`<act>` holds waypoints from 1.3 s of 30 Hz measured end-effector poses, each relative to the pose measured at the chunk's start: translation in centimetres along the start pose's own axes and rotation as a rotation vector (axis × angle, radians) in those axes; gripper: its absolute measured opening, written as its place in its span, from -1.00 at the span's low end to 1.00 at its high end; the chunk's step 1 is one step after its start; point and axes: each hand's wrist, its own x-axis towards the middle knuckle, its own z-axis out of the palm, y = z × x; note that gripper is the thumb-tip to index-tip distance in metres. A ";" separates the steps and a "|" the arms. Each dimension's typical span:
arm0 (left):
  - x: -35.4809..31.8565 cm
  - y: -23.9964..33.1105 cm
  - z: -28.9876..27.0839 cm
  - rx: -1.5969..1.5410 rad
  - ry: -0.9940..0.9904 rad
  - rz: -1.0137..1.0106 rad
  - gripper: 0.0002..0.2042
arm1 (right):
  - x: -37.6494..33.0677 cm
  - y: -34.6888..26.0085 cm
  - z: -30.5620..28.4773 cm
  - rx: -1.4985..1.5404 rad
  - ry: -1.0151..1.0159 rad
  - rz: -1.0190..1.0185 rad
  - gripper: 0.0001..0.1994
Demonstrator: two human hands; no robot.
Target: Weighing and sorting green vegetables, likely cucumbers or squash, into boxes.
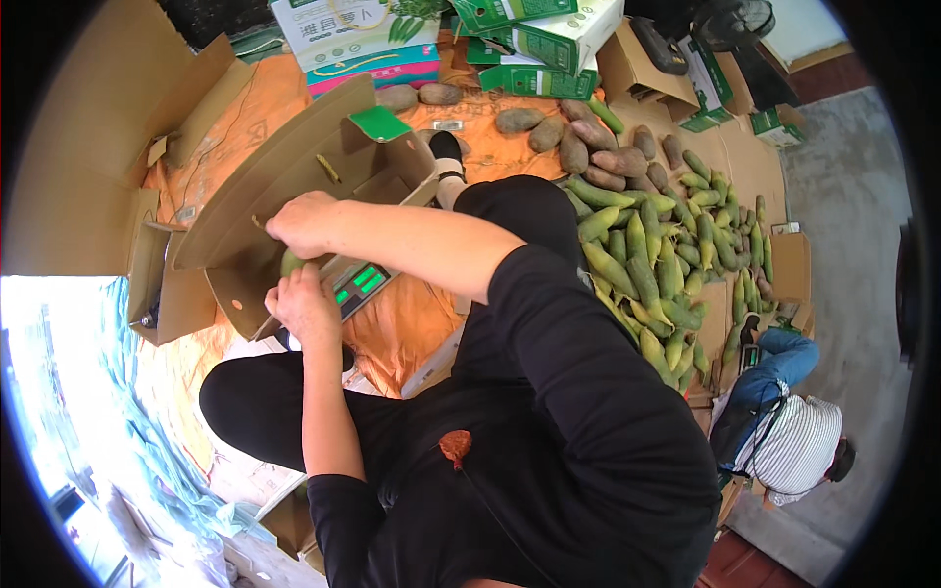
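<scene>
both hands (306,265) curl round a green vegetable (292,262) (over the scale (358,286)).

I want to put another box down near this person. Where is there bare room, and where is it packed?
The orange sheet is bare between the scale and the person's knee, and in a strip at its top left, beside the large open carton. The right side is packed with the heap of green vegetables and brown tubers. Both hands crowd the scale.
</scene>
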 end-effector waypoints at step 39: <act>0.1 0.7 0.5 0.080 0.007 0.000 -0.82 | -54.6 21.9 18.9 0.060 0.022 1.984 -0.14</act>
